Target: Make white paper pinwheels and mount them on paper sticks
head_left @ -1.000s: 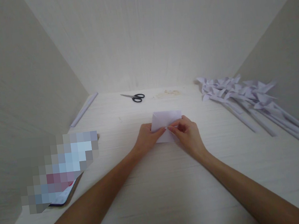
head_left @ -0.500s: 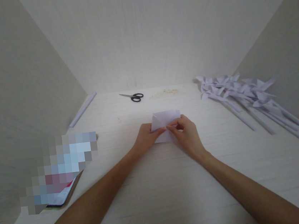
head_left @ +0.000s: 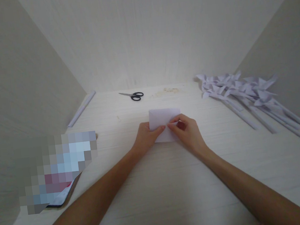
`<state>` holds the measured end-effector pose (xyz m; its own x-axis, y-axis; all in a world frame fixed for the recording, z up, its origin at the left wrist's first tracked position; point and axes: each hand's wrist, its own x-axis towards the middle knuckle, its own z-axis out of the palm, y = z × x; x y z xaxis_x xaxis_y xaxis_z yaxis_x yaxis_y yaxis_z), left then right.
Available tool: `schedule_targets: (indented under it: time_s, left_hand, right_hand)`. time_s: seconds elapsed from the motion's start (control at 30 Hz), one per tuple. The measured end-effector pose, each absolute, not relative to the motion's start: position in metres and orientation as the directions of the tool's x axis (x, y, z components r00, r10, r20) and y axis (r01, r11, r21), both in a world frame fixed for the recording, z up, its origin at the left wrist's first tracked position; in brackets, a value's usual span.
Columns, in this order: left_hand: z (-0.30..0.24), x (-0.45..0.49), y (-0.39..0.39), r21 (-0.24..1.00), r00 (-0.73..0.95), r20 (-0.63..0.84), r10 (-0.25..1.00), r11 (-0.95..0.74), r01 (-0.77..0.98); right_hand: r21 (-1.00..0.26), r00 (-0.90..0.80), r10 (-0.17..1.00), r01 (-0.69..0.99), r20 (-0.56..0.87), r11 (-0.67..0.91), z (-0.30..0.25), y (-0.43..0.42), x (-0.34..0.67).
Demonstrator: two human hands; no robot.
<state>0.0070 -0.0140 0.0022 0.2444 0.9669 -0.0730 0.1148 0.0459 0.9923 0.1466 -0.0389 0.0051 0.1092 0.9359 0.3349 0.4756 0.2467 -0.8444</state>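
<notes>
A small, roughly square piece of white paper (head_left: 162,116) is held up over the middle of the white table. My left hand (head_left: 148,134) grips its left side, thumb lying across the front and fingers hidden behind. At the paper's centre, my right hand (head_left: 186,130) pinches with thumb and index finger close to the left thumb's tip. Whether that pinch has a flap or fold of the paper in it is too small to tell for certain, but the fingers press on the sheet.
Black-handled scissors (head_left: 134,95) lie near the back wall. On the right rests a pile of white paper pinwheels (head_left: 233,86) on rolled paper sticks. A rolled paper stick (head_left: 81,108) lies at the left wall. A phone (head_left: 64,196), mostly pixelated, lies front left.
The paper's upper part now stands flatter and a bit higher, its left corner shifted slightly left. My right hand's pinch stays near the centre, and both hands have barely moved.
</notes>
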Motion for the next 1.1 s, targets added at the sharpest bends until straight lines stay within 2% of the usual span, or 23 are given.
schedule_targets:
  time_s: [0.1,0.4,0.63,0.8,1.1]
  left_hand:
    - [0.0024,0.006,-0.0136,0.993,0.251,-0.088,0.964,0.067,0.095]
    - [0.0023,0.005,-0.0117,0.993,0.297,-0.113,0.948,0.101,0.058]
    - [0.0016,0.0055,-0.0125,0.994,0.284,-0.095,0.954,0.077,0.077]
    - [0.002,0.0061,-0.0119,0.991,0.282,-0.069,0.957,0.034,0.126]
    - [-0.0011,0.0068,-0.0101,0.997,0.297,-0.068,0.952,0.053,0.057]
  right_hand:
    - [-0.872,0.119,0.949,0.441,0.292,0.213,0.0048,-0.0391,0.1484]
    - [-0.824,0.134,0.916,0.499,0.379,0.268,0.0091,-0.0419,0.1461]
    - [-0.829,0.121,0.922,0.491,0.368,0.267,0.0062,-0.0416,0.1475]
    - [-0.777,0.076,0.91,0.553,0.407,0.301,0.0081,-0.0418,0.148]
    - [-0.76,0.053,0.917,0.58,0.396,0.295,0.0081,-0.0403,0.1464]
